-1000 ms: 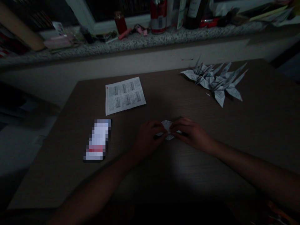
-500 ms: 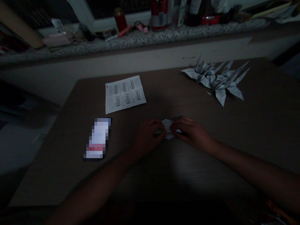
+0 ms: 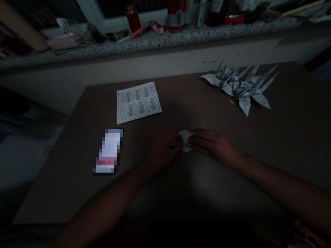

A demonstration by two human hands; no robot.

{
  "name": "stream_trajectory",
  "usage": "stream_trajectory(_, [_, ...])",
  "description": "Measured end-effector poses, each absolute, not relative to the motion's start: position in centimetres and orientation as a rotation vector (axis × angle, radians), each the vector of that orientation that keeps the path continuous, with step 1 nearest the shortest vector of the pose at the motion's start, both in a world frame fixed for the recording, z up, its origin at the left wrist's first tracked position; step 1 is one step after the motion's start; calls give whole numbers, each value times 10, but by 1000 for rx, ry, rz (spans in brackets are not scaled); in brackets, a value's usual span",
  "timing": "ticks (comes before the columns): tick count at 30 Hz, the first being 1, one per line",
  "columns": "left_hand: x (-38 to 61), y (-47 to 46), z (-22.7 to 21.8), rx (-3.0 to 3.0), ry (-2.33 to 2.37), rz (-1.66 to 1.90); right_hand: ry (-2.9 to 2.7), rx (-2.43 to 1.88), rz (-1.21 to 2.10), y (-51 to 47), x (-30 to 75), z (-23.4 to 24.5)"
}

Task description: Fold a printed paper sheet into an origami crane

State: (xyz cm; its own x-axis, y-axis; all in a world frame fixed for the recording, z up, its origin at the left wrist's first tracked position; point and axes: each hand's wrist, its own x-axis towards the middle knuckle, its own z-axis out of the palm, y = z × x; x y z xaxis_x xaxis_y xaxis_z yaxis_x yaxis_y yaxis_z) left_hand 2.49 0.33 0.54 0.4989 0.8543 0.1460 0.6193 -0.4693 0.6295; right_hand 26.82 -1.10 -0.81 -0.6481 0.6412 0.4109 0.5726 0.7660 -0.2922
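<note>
A small folded piece of printed paper lies on the dark wooden table between my two hands. From its left side my left hand pinches it, thumb and forefinger closed near the paper's middle. On the right edge my right hand has its fingers together over the paper, gripping or pressing it; the fingertips partly hide that edge. Farther off at the right lie several folded paper cranes of the same printed paper, bunched together with pointed tips up.
A flat printed sheet lies at the back left of the table. Nearer, to the left, is a phone with a lit, blurred screen. Behind the table, a stone windowsill holds a red can, a jar and clutter.
My right hand has flattened, its thumb and fingers drawing closer together on the paper's right side. My left hand keeps its pinch. The view has shifted very slightly.
</note>
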Motion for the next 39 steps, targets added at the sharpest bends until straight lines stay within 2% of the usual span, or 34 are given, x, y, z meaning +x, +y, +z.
stream_trajectory(21, [25, 4, 1, 2275, 1229, 691, -2496, -931, 81, -13, 265, -8])
stream_trajectory(29, [9, -5, -3, 2793, 975, 471, -2510, -978, 72, -11, 270, -8])
stream_trajectory(39, [6, -12, 6, 2907, 961, 329, -2598, -887, 118, -11, 283, -7])
